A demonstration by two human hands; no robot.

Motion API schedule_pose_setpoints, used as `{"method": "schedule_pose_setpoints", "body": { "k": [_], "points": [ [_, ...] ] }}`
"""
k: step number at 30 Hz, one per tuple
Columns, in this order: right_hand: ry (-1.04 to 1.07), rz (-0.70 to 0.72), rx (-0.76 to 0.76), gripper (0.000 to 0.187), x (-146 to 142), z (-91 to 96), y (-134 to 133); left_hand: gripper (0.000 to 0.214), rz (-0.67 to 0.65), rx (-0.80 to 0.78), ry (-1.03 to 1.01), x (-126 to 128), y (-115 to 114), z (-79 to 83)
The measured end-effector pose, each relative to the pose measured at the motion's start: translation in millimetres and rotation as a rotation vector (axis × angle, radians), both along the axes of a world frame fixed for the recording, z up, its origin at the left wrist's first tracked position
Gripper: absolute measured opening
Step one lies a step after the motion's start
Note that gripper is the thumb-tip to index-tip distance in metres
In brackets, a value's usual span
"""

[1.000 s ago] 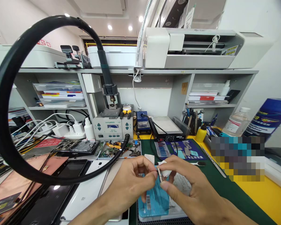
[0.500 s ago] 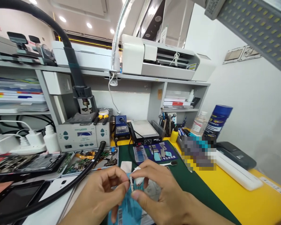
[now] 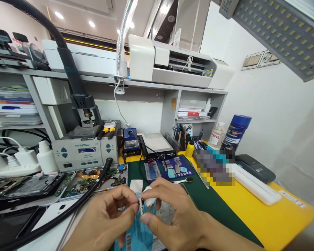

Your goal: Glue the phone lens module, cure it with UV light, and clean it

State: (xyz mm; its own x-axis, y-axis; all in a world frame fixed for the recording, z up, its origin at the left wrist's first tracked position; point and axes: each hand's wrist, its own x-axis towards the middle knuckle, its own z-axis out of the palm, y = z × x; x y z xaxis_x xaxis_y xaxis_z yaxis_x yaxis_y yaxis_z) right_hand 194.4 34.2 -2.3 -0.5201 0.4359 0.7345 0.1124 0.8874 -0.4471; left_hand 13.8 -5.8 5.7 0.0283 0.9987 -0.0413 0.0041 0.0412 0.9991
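Observation:
My left hand [image 3: 108, 219] and my right hand [image 3: 170, 212] meet low in the middle of the view, above a teal-backed phone [image 3: 137, 235] lying on the green mat [image 3: 219, 209]. Between the fingertips of both hands I pinch a small thin white part [image 3: 141, 208]. My right fingers also hold a crumpled white wipe [image 3: 148, 195] against it. Both hands are closed in a pinch.
A black hose [image 3: 68, 212] crosses the left foreground. Behind stand a grey rework station [image 3: 85, 151], a parts tray [image 3: 94, 176], a heating plate [image 3: 158, 144], a blue spray can [image 3: 235, 132], a clear bottle [image 3: 216, 134] and a black device [image 3: 253, 167]. Phones [image 3: 21, 188] lie at left.
The view has swung right and slightly up, so the hose ring left the frame and the yellow table's right side appeared. My hands keep the same pinch on the small part.

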Motion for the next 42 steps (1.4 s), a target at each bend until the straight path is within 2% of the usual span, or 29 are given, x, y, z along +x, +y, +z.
{"method": "schedule_pose_setpoints", "body": {
  "k": [6, 9, 11, 16, 23, 27, 32, 42],
  "points": [
    [0.007, -0.008, 0.03, 0.028, 0, 0.5, 1, 0.038, -0.04, 0.033, 0.002, -6, 2, -6.0],
    [0.009, -0.012, 0.062, 0.028, 0, -0.4, 0, 0.039, -0.109, 0.025, -0.01, -10, 6, -10.4],
    [0.02, -0.016, 0.08, 0.029, 0, -1.1, 0, 0.041, -0.148, 0.002, -0.031, -11, 6, -10.1],
    [0.011, -0.052, 0.137, 0.03, 0, -0.9, -2, 0.042, -0.14, -0.065, -0.12, -8, 3, -3.0],
    [-0.013, -0.116, 0.25, 0.033, -1, -0.7, -5, 0.027, -0.276, -0.219, -0.343, -11, 7, -2.2],
    [-0.028, -0.128, 0.254, 0.034, 0, -2.3, -5, 0.019, -0.274, -0.259, -0.382, -12, 6, 1.7],
    [-0.035, -0.115, 0.25, 0.034, 1, -3.2, -4, 0.012, -0.27, -0.222, -0.376, -14, 6, -0.8],
    [-0.069, -0.109, 0.219, 0.038, 2, -6.3, -3, 0.013, -0.271, -0.178, -0.319, -15, 4, 1.0]
  ]
}}
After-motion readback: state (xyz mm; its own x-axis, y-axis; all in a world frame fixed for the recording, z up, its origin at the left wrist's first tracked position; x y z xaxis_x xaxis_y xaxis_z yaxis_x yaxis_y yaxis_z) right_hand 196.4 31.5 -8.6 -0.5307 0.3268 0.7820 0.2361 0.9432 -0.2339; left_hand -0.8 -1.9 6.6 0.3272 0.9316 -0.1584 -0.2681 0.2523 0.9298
